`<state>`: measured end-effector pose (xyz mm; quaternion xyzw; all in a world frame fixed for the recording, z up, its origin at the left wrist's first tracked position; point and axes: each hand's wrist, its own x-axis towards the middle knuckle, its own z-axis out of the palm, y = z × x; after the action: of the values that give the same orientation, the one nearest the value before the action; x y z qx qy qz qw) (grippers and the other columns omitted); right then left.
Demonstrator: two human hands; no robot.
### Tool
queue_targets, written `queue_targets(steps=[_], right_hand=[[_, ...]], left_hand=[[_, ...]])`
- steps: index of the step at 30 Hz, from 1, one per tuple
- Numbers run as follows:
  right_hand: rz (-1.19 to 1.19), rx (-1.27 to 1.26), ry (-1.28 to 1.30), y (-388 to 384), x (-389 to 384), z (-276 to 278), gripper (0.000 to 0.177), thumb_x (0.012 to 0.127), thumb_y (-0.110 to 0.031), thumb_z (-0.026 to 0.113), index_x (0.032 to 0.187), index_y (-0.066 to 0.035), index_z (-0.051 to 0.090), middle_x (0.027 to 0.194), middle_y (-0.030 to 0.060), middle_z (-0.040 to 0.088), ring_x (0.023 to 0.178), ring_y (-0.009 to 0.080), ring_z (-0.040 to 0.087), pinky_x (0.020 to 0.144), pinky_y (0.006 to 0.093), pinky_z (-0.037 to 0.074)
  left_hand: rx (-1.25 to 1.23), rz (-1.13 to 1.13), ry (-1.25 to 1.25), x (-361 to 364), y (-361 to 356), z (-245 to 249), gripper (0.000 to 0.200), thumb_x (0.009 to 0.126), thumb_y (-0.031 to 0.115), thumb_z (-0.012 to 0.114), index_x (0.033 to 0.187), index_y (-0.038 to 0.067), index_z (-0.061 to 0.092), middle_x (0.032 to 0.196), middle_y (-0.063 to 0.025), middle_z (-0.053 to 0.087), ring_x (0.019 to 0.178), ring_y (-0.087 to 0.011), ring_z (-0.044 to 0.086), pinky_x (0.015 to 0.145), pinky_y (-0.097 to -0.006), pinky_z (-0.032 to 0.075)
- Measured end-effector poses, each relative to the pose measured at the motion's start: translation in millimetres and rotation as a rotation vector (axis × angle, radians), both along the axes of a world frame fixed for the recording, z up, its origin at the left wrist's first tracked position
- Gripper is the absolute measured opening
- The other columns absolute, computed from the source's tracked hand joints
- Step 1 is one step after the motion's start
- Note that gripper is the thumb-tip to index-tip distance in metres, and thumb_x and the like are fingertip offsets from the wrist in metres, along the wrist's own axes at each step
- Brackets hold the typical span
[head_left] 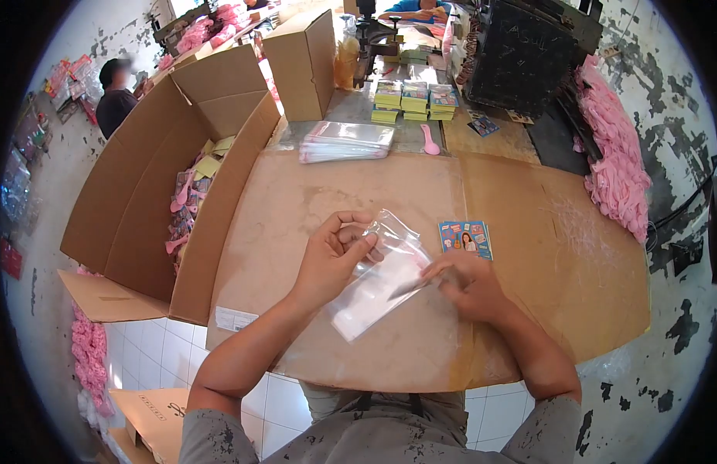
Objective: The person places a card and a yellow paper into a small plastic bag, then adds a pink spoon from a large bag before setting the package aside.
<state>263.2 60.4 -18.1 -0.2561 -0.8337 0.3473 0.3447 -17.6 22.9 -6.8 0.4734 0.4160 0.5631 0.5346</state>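
Observation:
Thumb and fingers of my left hand (339,251) pinch the top end of a clear plastic bag (366,305). The bag slants across the cardboard-covered tabletop, its lower end toward me. At the bag's right edge is my right hand (471,282), fingers curled and a little blurred; what they grip, if anything, does not show clearly. Just beyond that hand lie blue printed cards (465,236), partly covered by it. Farther back a pink plastic spoon (430,141) rests beside a stack of clear bags (347,142).
A large open carton (126,193) at left holds pink spoons and cards. Behind the bags stand several stacks of cards (415,100) and another carton (300,66). Pink material (615,147) hangs at the right edge. One person (117,104) is at far left, another (416,9) at the back.

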Motion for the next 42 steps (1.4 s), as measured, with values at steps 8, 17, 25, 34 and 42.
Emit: queue_targets(steps=[8,17,25,34,42], right_hand=[[-0.316,-0.533,0.459,6.1,-1.8,10.1,0.026,0.100,-0.001,0.067,0.125,0.000,0.058,0.114,0.0111,0.072,0.098,0.0141,0.070,0.076,0.0270,0.059],[-0.241,-0.479,0.411,-4.7,-3.4,10.0,0.029,0.097,-0.001,0.070,0.125,-0.001,0.062,0.100,0.0055,0.071,0.088,0.0094,0.066,0.069,0.0266,0.055],[-0.123,-0.029,-0.009,-5.4,2.1,23.4,0.021,0.092,-0.003,0.076,0.113,-0.004,0.073,0.081,-0.0014,0.066,0.062,0.0061,0.048,0.058,0.0240,0.041],[-0.266,-0.299,0.303,-8.5,-9.4,10.6,0.020,0.091,-0.007,0.079,0.110,-0.005,0.072,0.083,0.0016,0.068,0.071,0.0083,0.061,0.062,0.0243,0.046],[0.141,-0.072,-0.012,21.3,-17.5,34.3,0.027,0.104,-0.026,0.061,0.112,-0.002,0.072,0.108,0.0130,0.070,0.103,0.0223,0.066,0.089,0.0377,0.052]], left_hand=[[0.012,-0.024,0.005,7.0,-8.0,10.2,0.042,0.099,0.005,0.071,0.137,0.002,0.052,0.098,-0.0124,0.077,0.084,-0.0154,0.074,0.072,-0.0277,0.058],[0.056,-0.052,0.114,16.2,-13.5,-1.5,0.045,0.098,0.000,0.071,0.139,0.001,0.050,0.103,-0.0160,0.078,0.093,-0.0193,0.077,0.077,-0.0280,0.060],[0.211,-0.118,0.473,14.6,-18.2,1.9,0.048,0.098,0.000,0.070,0.142,0.001,0.051,0.108,-0.0153,0.078,0.100,-0.0188,0.076,0.087,-0.0315,0.060],[0.057,-0.283,0.566,20.9,-26.5,20.1,0.051,0.100,0.002,0.068,0.147,0.002,0.049,0.111,-0.0145,0.078,0.105,-0.0174,0.074,0.090,-0.0321,0.060],[-0.017,-0.289,0.292,18.1,-23.5,6.0,0.048,0.104,0.002,0.063,0.149,0.001,0.048,0.113,-0.0132,0.076,0.102,-0.0103,0.068,0.087,-0.0269,0.057]])
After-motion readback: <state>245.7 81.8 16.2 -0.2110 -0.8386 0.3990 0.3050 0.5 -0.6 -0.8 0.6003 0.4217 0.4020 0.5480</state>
